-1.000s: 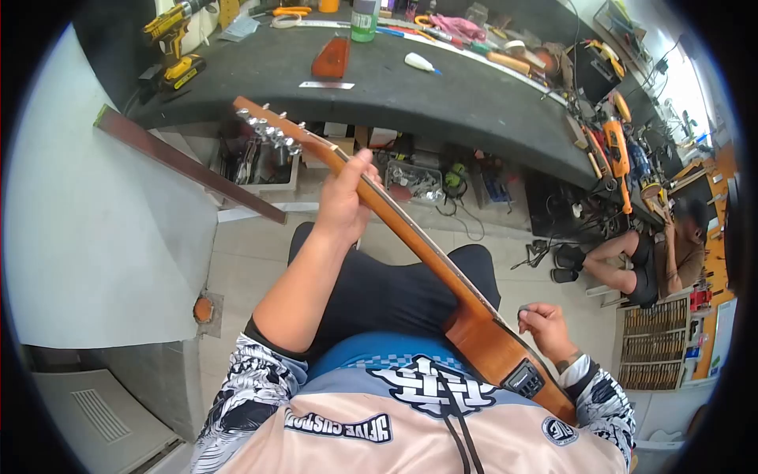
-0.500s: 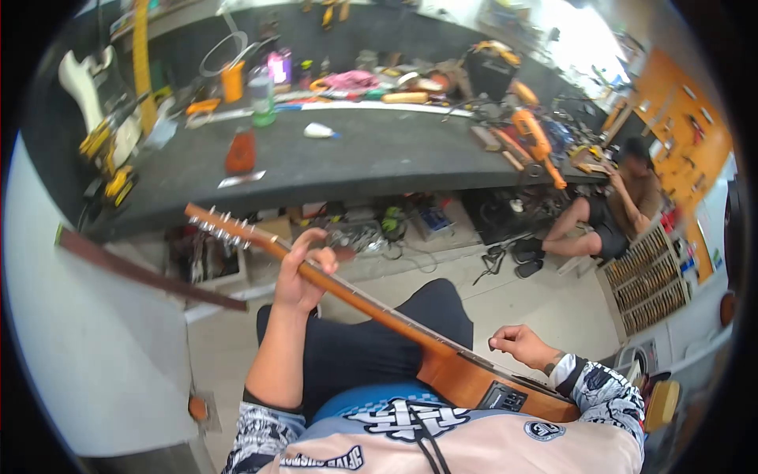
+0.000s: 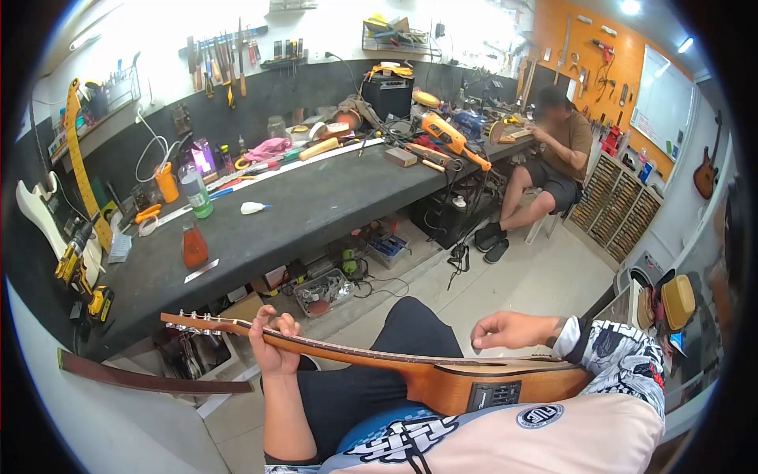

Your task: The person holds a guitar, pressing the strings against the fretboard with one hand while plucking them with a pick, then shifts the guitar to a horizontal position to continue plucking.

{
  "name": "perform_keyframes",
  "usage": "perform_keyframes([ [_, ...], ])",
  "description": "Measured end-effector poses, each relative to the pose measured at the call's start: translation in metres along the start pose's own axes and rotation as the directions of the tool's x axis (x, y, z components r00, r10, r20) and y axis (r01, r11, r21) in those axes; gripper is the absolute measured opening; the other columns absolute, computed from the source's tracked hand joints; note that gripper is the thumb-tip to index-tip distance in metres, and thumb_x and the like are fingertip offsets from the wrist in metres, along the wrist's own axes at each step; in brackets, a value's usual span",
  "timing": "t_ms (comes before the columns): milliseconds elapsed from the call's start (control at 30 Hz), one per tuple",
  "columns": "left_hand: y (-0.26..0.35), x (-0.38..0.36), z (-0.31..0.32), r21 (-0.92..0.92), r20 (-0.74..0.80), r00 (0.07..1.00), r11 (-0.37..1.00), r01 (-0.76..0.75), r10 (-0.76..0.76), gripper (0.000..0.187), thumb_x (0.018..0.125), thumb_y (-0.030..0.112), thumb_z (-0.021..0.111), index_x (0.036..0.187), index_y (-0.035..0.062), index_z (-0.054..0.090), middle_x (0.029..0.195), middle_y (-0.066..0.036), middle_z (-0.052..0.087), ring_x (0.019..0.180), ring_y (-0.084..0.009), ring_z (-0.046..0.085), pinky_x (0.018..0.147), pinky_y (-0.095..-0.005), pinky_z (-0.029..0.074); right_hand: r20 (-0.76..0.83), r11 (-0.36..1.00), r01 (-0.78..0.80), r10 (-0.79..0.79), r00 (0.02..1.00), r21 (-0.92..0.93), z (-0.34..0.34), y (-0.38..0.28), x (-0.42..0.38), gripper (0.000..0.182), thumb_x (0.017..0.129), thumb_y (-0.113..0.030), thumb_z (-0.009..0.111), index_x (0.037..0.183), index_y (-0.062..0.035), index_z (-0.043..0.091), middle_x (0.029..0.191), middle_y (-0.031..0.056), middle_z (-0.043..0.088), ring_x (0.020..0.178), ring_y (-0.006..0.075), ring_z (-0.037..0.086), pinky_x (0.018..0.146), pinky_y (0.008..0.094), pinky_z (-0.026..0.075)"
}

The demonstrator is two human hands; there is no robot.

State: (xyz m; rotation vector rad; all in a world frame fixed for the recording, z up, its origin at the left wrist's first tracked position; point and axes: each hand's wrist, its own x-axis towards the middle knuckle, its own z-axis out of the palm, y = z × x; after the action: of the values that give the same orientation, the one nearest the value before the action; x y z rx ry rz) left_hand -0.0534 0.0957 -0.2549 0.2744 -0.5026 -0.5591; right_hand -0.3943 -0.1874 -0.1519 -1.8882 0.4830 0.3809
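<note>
An acoustic guitar with a preamp panel on its side lies across my lap, its neck pointing left. My left hand is wrapped round the neck near the headstock, fingers curled over the strings. Above the guitar's body is my right hand, thumb and fingers pinched together at the strings; a small dark thing shows at the fingertips, too small to name.
A workbench holds a green bottle, a white glue bottle and an orange heat gun. A seated person works at the far right. A yellow drill hangs left.
The view has tilted up and turned right, showing more wall and the seated person. The guitar neck looks more level. Both hands remain at the guitar.
</note>
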Motion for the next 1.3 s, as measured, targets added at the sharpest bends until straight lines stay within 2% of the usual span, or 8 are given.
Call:
perform_keyframes([
  [100, 0.003, -0.001, 0.001, 0.010, -0.020, 1.000, 1.000, -0.012, 0.012, 0.033, 0.102, 0.035, 0.043, 0.110, 0.0052, 0.052, 0.066, -0.009, 0.060, 0.068, -0.0151, 0.049, 0.061, -0.0294, 0.038, 0.065, 0.947, 0.014, -0.036, 0.997, 0.320, -0.003, 0.021, 0.011, 0.032, 0.096, -0.031, 0.062, 0.112, -0.0034, 0.067, 0.103, 0.0016, 0.066, 0.099, 0.0135, 0.056, 0.091, 0.0306, 0.045],
  [233, 0.004, 0.002, 0.008, 0.061, 0.007, 1.000, 0.998, 0.002, -0.002, 0.033, 0.101, 0.038, 0.042, 0.105, 0.0072, 0.054, 0.064, -0.008, 0.057, 0.068, -0.0156, 0.048, 0.063, -0.0294, 0.039, -0.192, 0.874, -0.484, 0.469, 0.862, -0.034, 0.002, 0.050, 0.026, 0.034, 0.098, -0.030, 0.060, 0.116, -0.0027, 0.066, 0.106, 0.0056, 0.067, 0.102, 0.0144, 0.057, 0.093, 0.0310, 0.045],
  [433, 0.003, 0.011, 0.014, 0.094, -0.116, 0.992, 0.994, 0.055, -0.044, 0.033, 0.100, 0.040, 0.043, 0.098, 0.0101, 0.057, 0.061, -0.004, 0.051, 0.068, -0.0152, 0.046, 0.064, -0.0299, 0.038, -0.011, 0.996, 0.028, -0.027, 1.000, 0.081, -0.015, 0.009, 0.018, 0.028, 0.098, -0.025, 0.060, 0.108, 0.0004, 0.066, 0.106, 0.0058, 0.067, 0.099, 0.0138, 0.059, 0.090, 0.0296, 0.047],
  [600, 0.005, 0.014, 0.015, 0.113, -0.062, 0.998, 0.994, 0.009, -0.002, 0.034, 0.100, 0.041, 0.046, 0.094, 0.0085, 0.057, 0.066, -0.010, 0.059, 0.068, -0.0168, 0.047, 0.063, -0.0298, 0.037, -0.091, 0.911, -0.413, 0.412, 0.906, 0.012, -0.030, 0.084, 0.038, 0.023, 0.095, -0.019, 0.064, 0.103, 0.0013, 0.069, 0.095, 0.0067, 0.070, 0.090, 0.0143, 0.062, 0.085, 0.0279, 0.048],
  [733, 0.006, 0.020, 0.008, 0.141, -0.032, 0.999, 0.990, -0.006, 0.011, 0.041, 0.101, 0.046, 0.045, 0.094, 0.0081, 0.057, 0.067, -0.008, 0.059, 0.071, -0.0165, 0.049, 0.064, -0.0297, 0.038, -0.047, 0.974, -0.167, 0.162, 0.986, -0.153, -0.029, 0.065, 0.050, 0.016, 0.091, -0.016, 0.069, 0.095, -0.0004, 0.069, 0.094, 0.0088, 0.068, 0.088, 0.0145, 0.060, 0.084, 0.0289, 0.048],
  [833, 0.007, 0.025, 0.007, 0.058, -0.047, 0.999, 0.998, -0.006, 0.009, 0.052, 0.099, 0.057, 0.043, 0.096, 0.0069, 0.057, 0.076, -0.007, 0.060, 0.071, -0.0171, 0.049, 0.065, -0.0291, 0.038, 0.069, 0.955, 0.133, -0.156, 0.985, 0.266, -0.033, 0.018, 0.045, 0.013, 0.089, -0.014, 0.070, 0.086, -0.0015, 0.066, 0.104, 0.0093, 0.065, 0.093, 0.0144, 0.059, 0.087, 0.0295, 0.047],
  [1167, 0.013, 0.030, -0.013, -0.002, -0.015, 1.000, 1.000, 0.020, -0.020, 0.062, 0.085, 0.075, 0.050, 0.079, 0.0137, 0.050, 0.077, 0.001, 0.046, 0.075, -0.0167, 0.046, 0.070, -0.0323, 0.038, -0.157, 0.971, -0.214, 0.196, 0.968, -0.103, -0.030, 0.056, 0.082, 0.010, 0.094, -0.011, 0.064, 0.091, -0.0014, 0.065, 0.086, 0.0001, 0.065, 0.079, 0.0085, 0.056, 0.077, 0.0269, 0.048],
  [1300, 0.007, 0.031, -0.021, -0.030, -0.044, 0.997, 0.998, 0.054, -0.056, 0.055, 0.084, 0.067, 0.061, 0.078, 0.0132, 0.051, 0.077, 0.002, 0.046, 0.076, -0.0160, 0.043, 0.071, -0.0314, 0.037, 0.036, 0.980, -0.076, 0.071, 0.997, 0.186, -0.035, 0.017, 0.077, 0.008, 0.093, -0.006, 0.062, 0.089, 0.0004, 0.059, 0.097, 0.0076, 0.062, 0.086, 0.0117, 0.055, 0.080, 0.0269, 0.046],
])
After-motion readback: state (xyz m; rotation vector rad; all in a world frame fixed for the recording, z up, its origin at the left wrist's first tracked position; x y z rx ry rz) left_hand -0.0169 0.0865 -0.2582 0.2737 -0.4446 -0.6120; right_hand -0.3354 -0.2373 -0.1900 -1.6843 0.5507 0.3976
